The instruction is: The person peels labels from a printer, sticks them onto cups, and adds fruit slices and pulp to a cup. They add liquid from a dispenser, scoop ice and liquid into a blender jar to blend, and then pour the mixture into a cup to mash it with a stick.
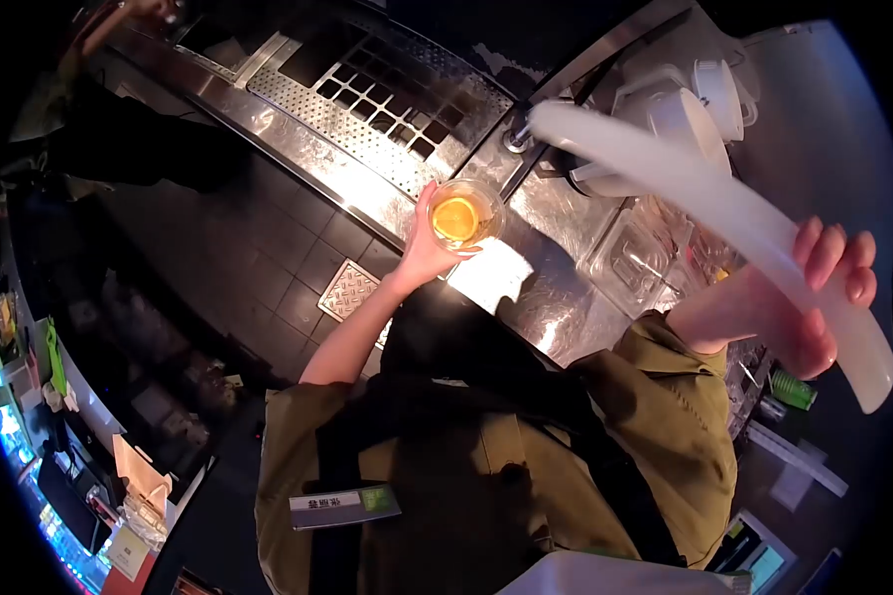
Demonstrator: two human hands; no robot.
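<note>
My left hand (432,248) is wrapped round a clear cup (486,203) at the middle of the view, over the edge of a metal counter. An orange slice (456,216) shows inside the cup. On the right, my right hand (824,288) grips the lower part of a long, curved, translucent white tube-like object (665,174). The tube slants up and left above the counter, its far end near a small metal fitting (517,137). I cannot make out whether it is one piece or a stack.
Beyond the cup lies a perforated drain tray (337,129) with a dark grid (382,94). White jugs (690,124) and a clear lidded container (630,260) stand behind the tube. A green can (793,390) lies at right. Another person's arm (94,38) shows top left.
</note>
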